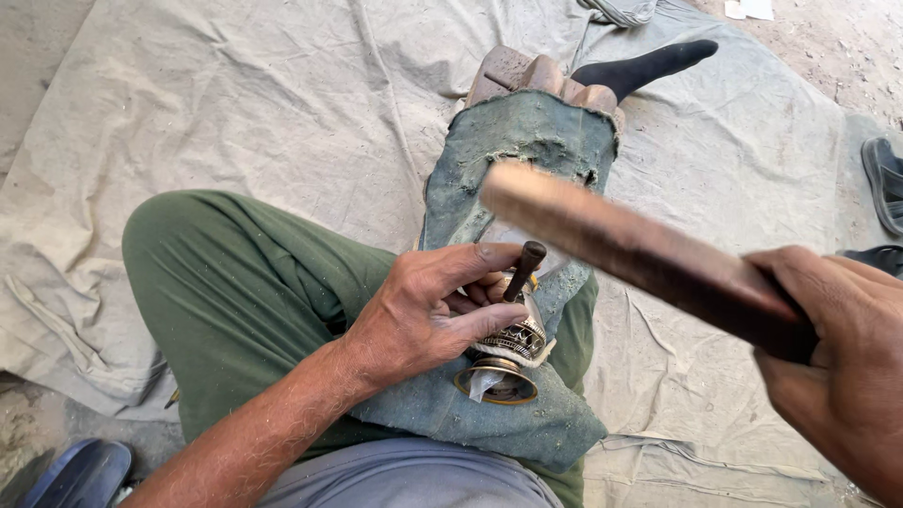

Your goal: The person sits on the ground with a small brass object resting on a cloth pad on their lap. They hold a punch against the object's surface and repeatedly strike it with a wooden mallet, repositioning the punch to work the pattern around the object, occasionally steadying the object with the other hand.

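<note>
mid-chasing, seemingly: left hand [423, 315] fingers pinch the punch [523, 271] upright on the brass cup [513, 348]; right hand [837, 362] fist grips the wooden mallet [640, 249]; next blow needs square aim

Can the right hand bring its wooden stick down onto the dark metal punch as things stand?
Probably yes: the right hand holds the flat brown wooden stick just above the dark metal punch, whose top stands clear above the left hand's fingers.

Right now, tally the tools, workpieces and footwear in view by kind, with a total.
Punch, held upright by the left hand: 1
Wooden striker, in the right hand: 1
Engraved brass piece on the denim pad: 1
Sandals at the frame edges: 3
Total: 6
</note>
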`<state>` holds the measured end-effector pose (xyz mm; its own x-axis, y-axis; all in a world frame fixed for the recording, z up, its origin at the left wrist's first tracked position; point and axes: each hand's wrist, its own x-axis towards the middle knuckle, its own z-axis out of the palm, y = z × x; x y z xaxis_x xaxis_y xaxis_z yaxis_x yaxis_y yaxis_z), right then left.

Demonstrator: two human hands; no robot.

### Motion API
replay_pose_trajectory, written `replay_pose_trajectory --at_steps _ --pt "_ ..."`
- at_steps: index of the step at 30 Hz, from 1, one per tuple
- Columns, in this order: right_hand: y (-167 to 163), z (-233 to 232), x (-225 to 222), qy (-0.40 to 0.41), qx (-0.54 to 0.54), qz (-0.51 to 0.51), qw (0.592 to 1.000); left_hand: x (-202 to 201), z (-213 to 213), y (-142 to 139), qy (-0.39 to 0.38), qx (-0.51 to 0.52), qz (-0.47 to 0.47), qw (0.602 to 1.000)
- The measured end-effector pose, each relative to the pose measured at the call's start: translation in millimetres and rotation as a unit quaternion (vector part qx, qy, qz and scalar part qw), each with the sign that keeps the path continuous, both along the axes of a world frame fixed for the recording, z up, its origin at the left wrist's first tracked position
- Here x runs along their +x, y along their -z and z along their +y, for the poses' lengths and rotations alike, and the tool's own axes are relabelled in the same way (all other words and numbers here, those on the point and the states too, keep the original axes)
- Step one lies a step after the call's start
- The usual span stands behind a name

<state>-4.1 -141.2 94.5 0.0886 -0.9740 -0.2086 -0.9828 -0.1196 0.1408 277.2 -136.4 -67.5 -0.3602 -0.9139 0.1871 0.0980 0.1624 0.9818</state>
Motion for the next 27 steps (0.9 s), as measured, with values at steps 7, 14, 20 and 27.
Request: replay_pose_trajectory --at_steps 7,14,20,27 --pt "7.9 2.8 -4.4 0.026 0.003 0.014 1.000 1.0 -3.1 -1.6 0.010 -0.013 -0.018 1.000" --pt "13.8 11.0 -21.0 -0.018 -0.019 -0.023 0.999 1.3 -6.4 -0.5 0.032 -0.015 -0.024 0.999" --pt "22.6 15.3 -33.5 0.049 0.008 -0.012 0.999 1.0 -10.8 1.4 0.040 -0.025 -0.032 0.998" --pt "24.3 18.6 -44.1 0.039 0.009 -0.016 0.999 3.1 -13.2 0.2 0.044 -0.044 -0.042 0.997"
